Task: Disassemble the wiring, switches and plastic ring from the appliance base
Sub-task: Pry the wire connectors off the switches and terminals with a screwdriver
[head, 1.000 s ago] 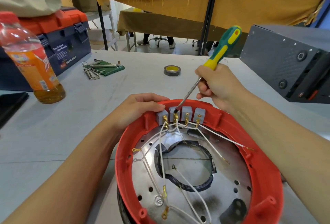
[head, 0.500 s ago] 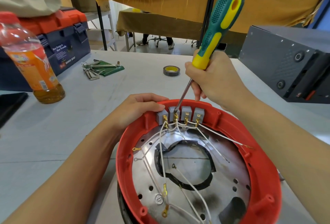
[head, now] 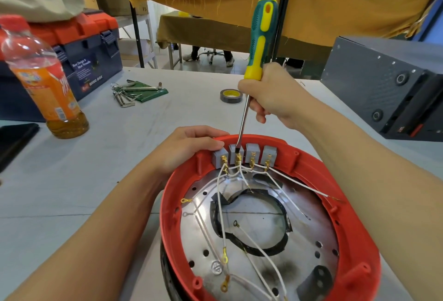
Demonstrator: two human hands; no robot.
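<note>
The appliance base (head: 268, 252) is set on the grey table (head: 72, 192), at its near edge, with its red plastic ring (head: 354, 233) fitted around a perforated metal plate (head: 254, 214). Four grey switches (head: 244, 155) are seated side by side in the ring's far wall, and white wires (head: 225, 207) with brass terminals are spread loosely from them across the plate. The left hand (head: 189, 149) is rested on the ring's far rim, its fingertips laid against the leftmost switch, with nothing enclosed in its grip. The screwdriver (head: 259, 48) is held nearly upright in the closed grip of the right hand (head: 271, 94), its tip placed on the second switch from the left. A bottle (head: 43, 80) holding a little amber liquid at the bottom is stood at the left, beside a closed toolbox (head: 84, 53). Hex keys (head: 134, 93) and a tape roll (head: 231, 96) are laid further back.
</note>
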